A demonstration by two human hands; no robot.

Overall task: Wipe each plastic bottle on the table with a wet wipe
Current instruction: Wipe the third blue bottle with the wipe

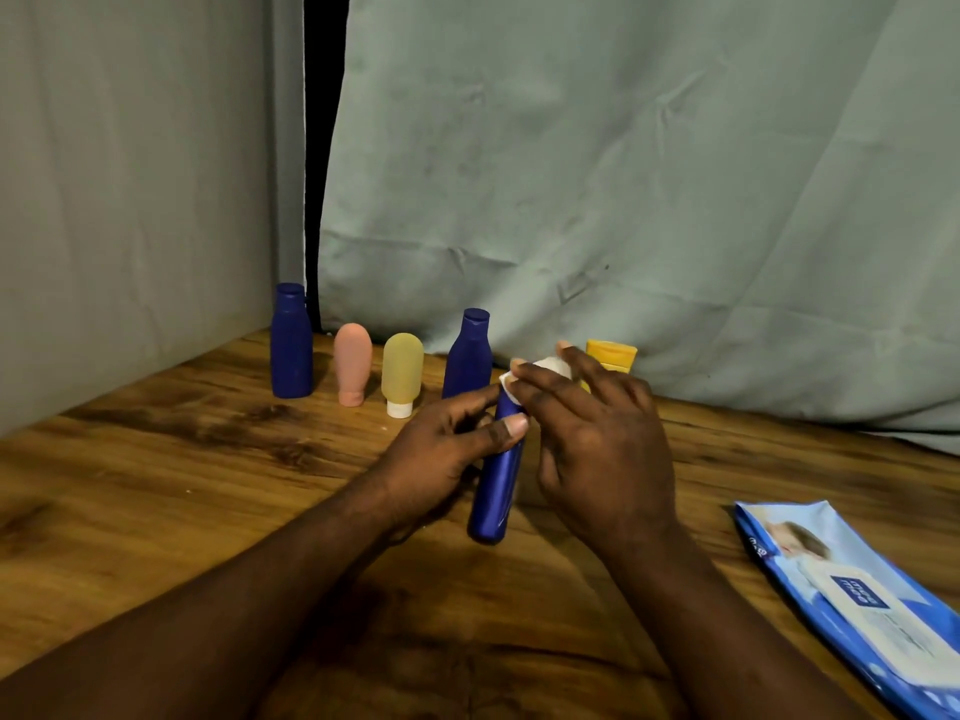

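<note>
- The shiny dark blue plastic bottle [496, 485] is in the middle of the scene, over the brown wooden counter [156, 485]. I cannot tell if its near end touches the wood.
- Its long side runs from near to far, and the far end tips a little to the right.
- The left hand [441, 454] is on the left of the bottle. Its fingers [506, 428] curl round the middle and hold it tight.
- The right hand [602, 449] is on the right. Its fingers pinch a small white wet wipe [545, 367] at the far top end of the bottle.
- I think the wipe should slide next from the far end toward the near end. The right hand is best placed for that, but the left hand covers the middle.
- Far off stand a tall dark blue bottle [291, 345], a pink soft tube [353, 363], a yellow-green tube with a white cap [402, 371] and another dark blue bottle [470, 356], which is just past the hands.
- A yellow bottle [613, 353] is partly hidden behind the right hand.
- The blue and white pack of wipes [852, 600] lies near, on the right.
- There is room to move near and left of the hands.
</note>
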